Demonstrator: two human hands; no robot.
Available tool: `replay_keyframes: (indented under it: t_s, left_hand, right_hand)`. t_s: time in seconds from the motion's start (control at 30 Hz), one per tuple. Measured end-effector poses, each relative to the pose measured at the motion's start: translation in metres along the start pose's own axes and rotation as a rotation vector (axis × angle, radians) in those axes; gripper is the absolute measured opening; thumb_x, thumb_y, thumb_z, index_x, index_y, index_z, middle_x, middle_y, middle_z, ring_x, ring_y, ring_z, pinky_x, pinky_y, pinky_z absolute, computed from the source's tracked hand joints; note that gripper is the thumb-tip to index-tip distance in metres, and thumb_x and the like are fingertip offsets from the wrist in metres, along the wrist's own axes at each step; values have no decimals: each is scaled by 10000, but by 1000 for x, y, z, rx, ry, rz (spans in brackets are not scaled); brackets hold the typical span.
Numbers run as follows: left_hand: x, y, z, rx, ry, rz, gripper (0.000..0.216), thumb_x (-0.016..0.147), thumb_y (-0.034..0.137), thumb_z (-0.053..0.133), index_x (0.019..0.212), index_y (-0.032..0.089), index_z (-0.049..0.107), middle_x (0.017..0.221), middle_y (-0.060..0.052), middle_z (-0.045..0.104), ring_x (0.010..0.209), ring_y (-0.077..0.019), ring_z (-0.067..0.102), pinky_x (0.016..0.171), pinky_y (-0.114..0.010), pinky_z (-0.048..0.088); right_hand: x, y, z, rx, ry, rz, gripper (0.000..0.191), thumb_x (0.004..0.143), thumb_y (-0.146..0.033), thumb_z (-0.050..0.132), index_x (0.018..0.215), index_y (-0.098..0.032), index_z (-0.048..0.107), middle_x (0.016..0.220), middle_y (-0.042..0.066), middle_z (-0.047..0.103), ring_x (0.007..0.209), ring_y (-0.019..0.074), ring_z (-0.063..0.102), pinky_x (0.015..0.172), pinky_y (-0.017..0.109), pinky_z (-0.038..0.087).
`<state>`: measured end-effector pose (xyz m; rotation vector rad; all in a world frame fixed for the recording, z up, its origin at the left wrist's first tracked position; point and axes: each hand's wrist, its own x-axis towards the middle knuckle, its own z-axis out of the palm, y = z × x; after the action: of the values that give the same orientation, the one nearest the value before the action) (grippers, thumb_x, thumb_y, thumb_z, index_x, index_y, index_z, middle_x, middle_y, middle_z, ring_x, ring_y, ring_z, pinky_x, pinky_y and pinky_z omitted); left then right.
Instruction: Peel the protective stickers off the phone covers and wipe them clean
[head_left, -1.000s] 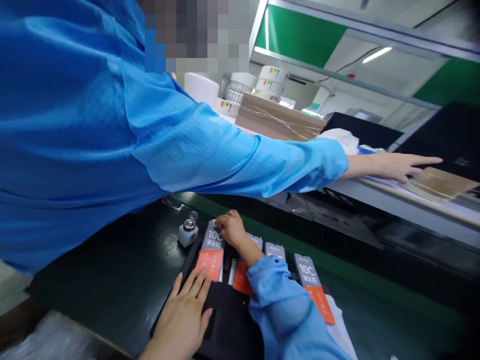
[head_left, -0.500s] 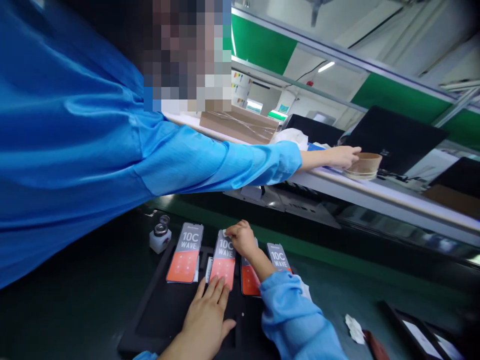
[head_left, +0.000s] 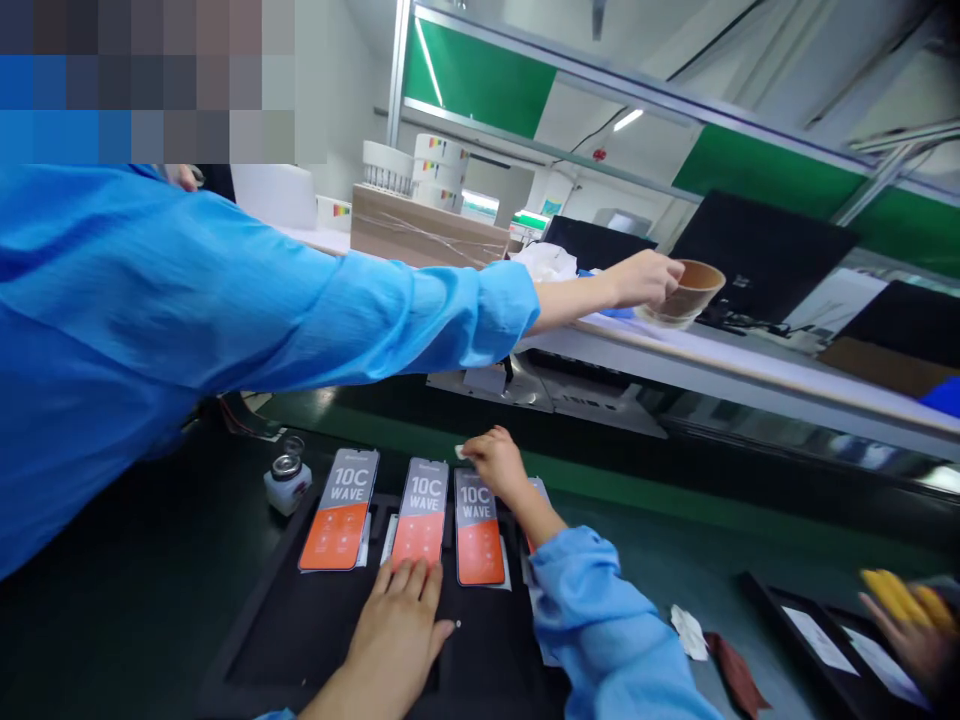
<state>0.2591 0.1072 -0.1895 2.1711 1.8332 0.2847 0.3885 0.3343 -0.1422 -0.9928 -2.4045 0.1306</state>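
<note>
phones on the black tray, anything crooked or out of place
The three grey-and-orange filmed phones lie in a neat row on the black tray. Only loose bits: a crumpled white scrap and dark red strip on the green belt right of it.

Co-worker's blue sleeve (head_left: 300,300) across the left, its hand (head_left: 641,280) gripping a brown tape roll (head_left: 690,292) | shelf (head_left: 750,370): cardboard box (head_left: 427,232), label rolls (head_left: 439,170) behind it, dark monitor (head_left: 757,255) | green bench (head_left: 187,540): small bottle (head_left: 286,485); white scrap (head_left: 686,632) beside brown cloth (head_left: 731,670)
</note>
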Motion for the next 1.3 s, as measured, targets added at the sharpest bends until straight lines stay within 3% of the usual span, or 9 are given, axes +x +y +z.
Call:
replay_keyframes:
  t_s: [0.1, 0.17, 0.33, 0.47, 0.63, 0.8, 0.97, 1.1, 1.3]
  left_hand:
    - [15, 24, 13, -100, 3, 185, 592, 921, 413, 542, 1473, 264, 389, 1548, -89, 317, 1421, -316, 319, 1174, -576, 234]
    - [25, 36, 24, -140, -38, 286, 655, 901, 459, 568, 1490, 277, 347, 1572, -88, 240, 1454, -316, 227, 1180, -596, 189]
    - [34, 38, 37, -137, -165, 234, 689, 914, 581, 469, 1468, 178, 393, 1562, -129, 233, 1465, -344, 149, 1181, -622, 116]
    - [33, 34, 28, -146, -230, 222, 735, 907, 637, 440, 1480, 183, 362, 1559, -127, 235, 1461, -352, 159, 1182, -619, 114]
    - [32, 43, 18, -87, -235, 200, 706, 913, 549, 490, 1489, 172, 334, 1550, -137, 270, 1453, -367, 187, 1179, -623, 126]
    - [45, 75, 16, 21, -98, 176, 689, 902, 538, 546, 1450, 138, 431, 1446, -210, 469, 1354, -406, 402, 1156, -629, 205]
    - [71, 109, 26, -92, -100, 445, 710, 923, 596, 474, 1489, 185, 354, 1574, -133, 250, 1465, -324, 194, 1187, -597, 138]
    - [78, 112, 35, -84, -216, 426, 670, 948, 564, 428, 1447, 118, 420, 1558, -160, 265, 1469, -298, 190, 1195, -575, 127]
    - [76, 110, 32, -89, -259, 404, 652, 945, 551, 435, 1449, 137, 422, 1562, -133, 263, 1464, -302, 207, 1197, -578, 127]
  right_hand:
    - [-26, 22, -23, 1, 40, 68, 248, 775, -54, 599, 803, -243, 758, 907, 20, 775, 871, 213, 643, 1072, 488, 289]
    - [-36, 26, -22, 11, 21, 69, 258, 763, -38, 606, 788, -247, 757, 902, 8, 777, 872, 204, 648, 1081, 481, 282]
    - [-30, 20, 8, 35, -26, 27, 324, 728, 7, 599, 771, -275, 753, 878, -40, 777, 891, 187, 633, 1129, 480, 218]
    - [-32, 28, 8, 29, -35, 2, 325, 704, 5, 616, 763, -284, 752, 862, -47, 775, 867, 188, 620, 1139, 503, 186]
    - [-32, 24, 10, 8, -40, -11, 315, 701, -14, 636, 773, -297, 754, 856, -51, 775, 870, 185, 617, 1151, 462, 185]
    - [-36, 47, -24, 4, 39, 109, 256, 767, -77, 619, 803, -287, 762, 919, -24, 778, 906, 191, 654, 1100, 449, 276]
    - [-72, 93, -67, -11, 80, 223, 265, 774, -65, 579, 785, -251, 767, 913, 13, 780, 880, 200, 679, 995, 413, 380]
    - [-81, 100, -58, -17, 37, 218, 303, 729, -17, 585, 748, -263, 762, 872, -7, 781, 891, 208, 672, 1071, 475, 296]
    - [-80, 105, -45, -10, -2, 147, 311, 733, -26, 611, 759, -296, 762, 875, -31, 780, 863, 183, 648, 1133, 467, 220]
